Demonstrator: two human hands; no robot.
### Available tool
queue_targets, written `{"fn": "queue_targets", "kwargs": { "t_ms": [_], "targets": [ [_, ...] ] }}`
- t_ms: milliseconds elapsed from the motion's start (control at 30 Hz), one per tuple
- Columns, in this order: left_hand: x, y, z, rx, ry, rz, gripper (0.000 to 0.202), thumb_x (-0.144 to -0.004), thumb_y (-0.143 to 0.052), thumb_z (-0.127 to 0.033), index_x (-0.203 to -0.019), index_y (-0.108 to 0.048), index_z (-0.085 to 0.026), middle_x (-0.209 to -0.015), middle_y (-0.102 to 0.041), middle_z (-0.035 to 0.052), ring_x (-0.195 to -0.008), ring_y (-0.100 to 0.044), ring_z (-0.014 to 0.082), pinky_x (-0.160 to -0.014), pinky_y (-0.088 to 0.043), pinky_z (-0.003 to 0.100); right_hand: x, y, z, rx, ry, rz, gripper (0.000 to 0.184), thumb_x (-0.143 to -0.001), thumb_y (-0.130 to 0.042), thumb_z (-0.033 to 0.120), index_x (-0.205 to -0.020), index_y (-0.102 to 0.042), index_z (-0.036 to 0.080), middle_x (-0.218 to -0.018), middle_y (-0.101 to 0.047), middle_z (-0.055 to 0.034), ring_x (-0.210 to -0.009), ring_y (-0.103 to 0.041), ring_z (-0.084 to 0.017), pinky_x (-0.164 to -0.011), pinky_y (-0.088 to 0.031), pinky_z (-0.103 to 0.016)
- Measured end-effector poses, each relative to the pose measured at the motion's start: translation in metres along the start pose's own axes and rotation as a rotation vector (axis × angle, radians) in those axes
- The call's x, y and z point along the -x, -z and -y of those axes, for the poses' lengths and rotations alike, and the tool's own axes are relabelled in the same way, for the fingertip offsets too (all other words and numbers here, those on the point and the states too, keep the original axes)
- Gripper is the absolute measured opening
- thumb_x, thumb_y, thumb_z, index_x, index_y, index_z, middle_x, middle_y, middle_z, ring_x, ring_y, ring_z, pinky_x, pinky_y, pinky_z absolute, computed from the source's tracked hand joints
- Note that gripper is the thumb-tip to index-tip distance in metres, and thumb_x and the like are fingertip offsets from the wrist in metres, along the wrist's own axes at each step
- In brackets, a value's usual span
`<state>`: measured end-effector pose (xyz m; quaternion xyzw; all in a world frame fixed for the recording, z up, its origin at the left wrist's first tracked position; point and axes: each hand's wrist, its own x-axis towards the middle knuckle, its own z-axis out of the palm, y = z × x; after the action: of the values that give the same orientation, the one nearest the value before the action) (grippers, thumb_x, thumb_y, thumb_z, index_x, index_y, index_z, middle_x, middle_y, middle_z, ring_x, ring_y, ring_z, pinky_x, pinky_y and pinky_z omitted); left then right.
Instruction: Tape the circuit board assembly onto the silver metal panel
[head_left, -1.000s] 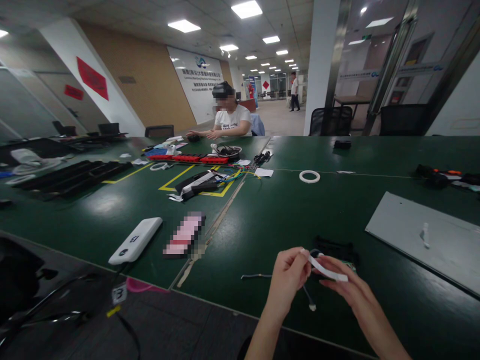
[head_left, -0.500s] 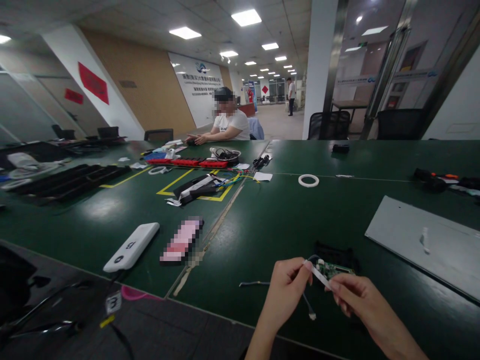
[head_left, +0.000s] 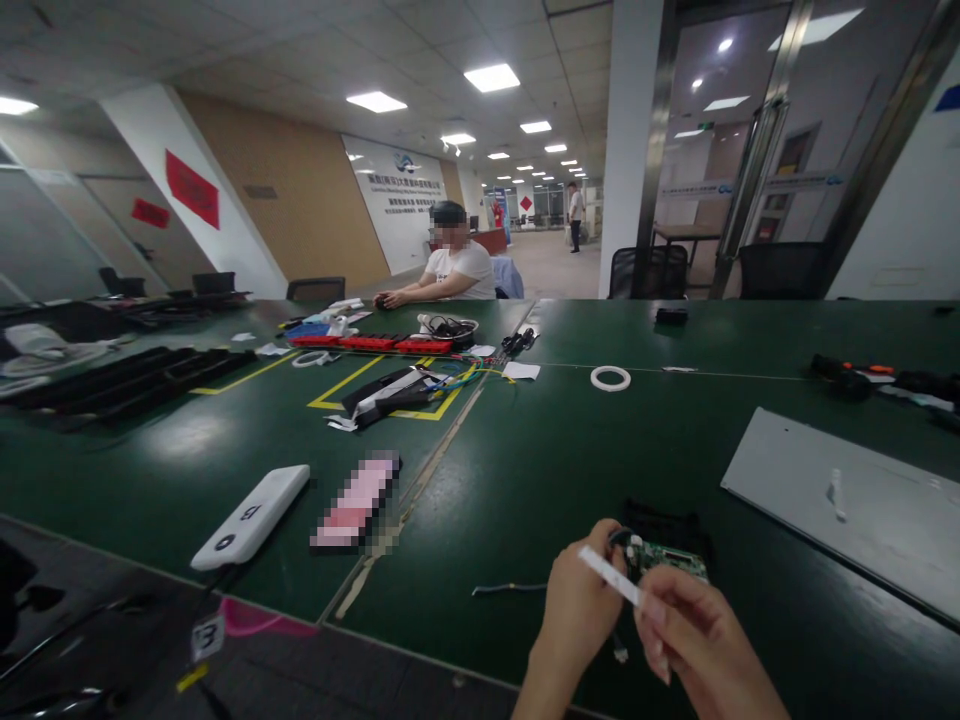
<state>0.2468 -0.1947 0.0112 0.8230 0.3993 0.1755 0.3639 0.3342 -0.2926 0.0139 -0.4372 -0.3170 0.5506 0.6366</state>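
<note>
My right hand (head_left: 686,625) pinches a narrow white strip (head_left: 600,566) by its lower end, like a piece of tape or a label; its other end points up and left in front of my left hand. My left hand (head_left: 581,590) is closed, with a dark grey cable (head_left: 622,537) at its fingertips. That cable runs beside a green circuit board (head_left: 679,562), partly covered by my right hand. Behind the board lies a black plastic part (head_left: 664,518). A white connector (head_left: 620,653) hangs below my left hand, and a blue-grey cable end (head_left: 502,588) sticks out to its left.
A grey metal panel (head_left: 795,480) with a small white piece (head_left: 835,495) lies at right. A white power bank (head_left: 251,515) and a blurred phone (head_left: 358,500) lie at left. Farther back are a white tape ring (head_left: 610,378), red power strips (head_left: 367,342) and a seated person (head_left: 461,262).
The strip's left end has come away from my left fingertips; my right hand alone holds it now, nearer to me and left. My left hand has closed by the cable. The view has tilted slightly up.
</note>
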Motion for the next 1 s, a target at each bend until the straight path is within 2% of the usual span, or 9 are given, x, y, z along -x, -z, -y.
{"fn": "queue_targets", "kwargs": {
  "t_ms": [133, 233, 333, 433, 533, 633, 733, 833, 1000],
  "targets": [
    [-0.011, -0.001, -0.011, -0.353, 0.032, 0.037, 0.029, -0.089, -0.040, -0.025, -0.112, -0.057, -0.025, -0.094, -0.068, 0.0043, -0.079, -0.064, 0.0195, -0.068, -0.045, 0.027, 0.000, -0.012, -0.020, 0.140, -0.040, -0.029, 0.054, -0.071, -0.069, 0.062, -0.063, -0.050, 0.013, -0.048, -0.036, 0.0039, -0.040, -0.027, -0.003, -0.039, -0.018, -0.015],
    [-0.015, 0.002, -0.018, -0.484, 0.021, -0.044, 0.031, -0.093, -0.033, -0.024, -0.116, -0.053, -0.024, -0.099, -0.067, 0.0055, -0.083, -0.065, 0.0200, -0.070, -0.045, 0.028, -0.006, -0.003, -0.038, 0.273, -0.044, -0.097, 0.056, -0.071, -0.068, 0.063, -0.058, -0.046, 0.013, -0.045, -0.033, 0.0052, -0.038, -0.024, -0.002, -0.038, -0.015, -0.015],
    [-0.015, 0.003, -0.022, -0.541, 0.001, -0.048, 0.030, -0.094, -0.031, -0.025, -0.112, -0.055, -0.023, -0.094, -0.067, 0.0051, -0.081, -0.065, 0.0203, -0.068, -0.045, 0.028, -0.010, 0.007, -0.048, 0.229, -0.139, -0.062, 0.062, -0.067, -0.065, 0.071, -0.056, -0.043, 0.014, -0.042, -0.033, 0.0054, -0.034, -0.024, -0.003, -0.035, -0.014, -0.016],
    [-0.015, -0.001, -0.022, -0.531, -0.042, -0.004, 0.029, -0.094, -0.031, -0.025, -0.109, -0.056, -0.024, -0.091, -0.067, 0.0041, -0.079, -0.065, 0.0209, -0.066, -0.045, 0.029, -0.009, 0.013, -0.048, 0.205, -0.208, 0.059, 0.062, -0.066, -0.064, 0.073, -0.061, -0.048, 0.013, -0.044, -0.042, 0.0026, -0.035, -0.035, -0.005, -0.036, -0.020, -0.015],
    [-0.015, -0.004, -0.016, -0.465, -0.091, 0.021, 0.028, -0.093, -0.033, -0.027, -0.104, -0.059, -0.025, -0.089, -0.068, 0.0028, -0.079, -0.065, 0.0201, -0.067, -0.044, 0.027, -0.005, 0.031, -0.038, 0.258, -0.153, 0.126, 0.055, -0.079, -0.056, 0.066, -0.079, -0.058, 0.011, -0.065, -0.058, -0.0046, -0.053, -0.055, -0.011, -0.043, -0.030, -0.015],
    [-0.016, -0.002, -0.003, -0.406, -0.114, 0.041, 0.025, -0.092, -0.037, -0.027, -0.096, -0.062, -0.023, -0.082, -0.067, 0.0024, -0.075, -0.063, 0.0176, -0.065, -0.042, 0.025, -0.007, 0.083, -0.012, 0.423, -0.076, 0.000, 0.049, -0.084, -0.053, 0.060, -0.101, -0.061, 0.015, -0.093, -0.063, -0.0093, -0.080, -0.062, -0.019, -0.058, -0.043, -0.021],
    [-0.017, 0.003, 0.009, -0.344, -0.119, 0.076, 0.026, -0.091, -0.037, -0.024, -0.092, -0.062, -0.021, -0.078, -0.066, 0.0024, -0.069, -0.061, 0.0150, -0.061, -0.039, 0.023, -0.022, 0.163, 0.025, 0.687, -0.027, -0.320, 0.051, -0.085, -0.051, 0.058, -0.112, -0.059, 0.015, -0.102, -0.061, -0.0121, -0.090, -0.061, -0.024, -0.067, -0.046, -0.030],
    [-0.017, 0.006, 0.016, -0.285, -0.115, 0.090, 0.027, -0.091, -0.036, -0.024, -0.094, -0.063, -0.020, -0.077, -0.065, 0.0021, -0.066, -0.059, 0.0136, -0.060, -0.039, 0.022, -0.041, 0.237, 0.057, 1.105, -0.054, -0.773, 0.053, -0.085, -0.050, 0.057, -0.101, -0.065, 0.008, -0.097, -0.061, -0.0180, -0.087, -0.060, -0.026, -0.067, -0.041, -0.034],
    [-0.017, 0.004, 0.018, -0.245, -0.107, 0.117, 0.028, -0.092, -0.035, -0.024, -0.095, -0.063, -0.018, -0.077, -0.065, 0.0018, -0.065, -0.058, 0.0126, -0.059, -0.039, 0.021, -0.064, 0.301, 0.071, 1.230, -0.077, -1.022, 0.066, -0.082, -0.050, 0.062, -0.086, -0.066, -0.002, -0.079, -0.058, -0.0263, -0.082, -0.059, -0.033, -0.059, -0.034, -0.037]
  ]
}}
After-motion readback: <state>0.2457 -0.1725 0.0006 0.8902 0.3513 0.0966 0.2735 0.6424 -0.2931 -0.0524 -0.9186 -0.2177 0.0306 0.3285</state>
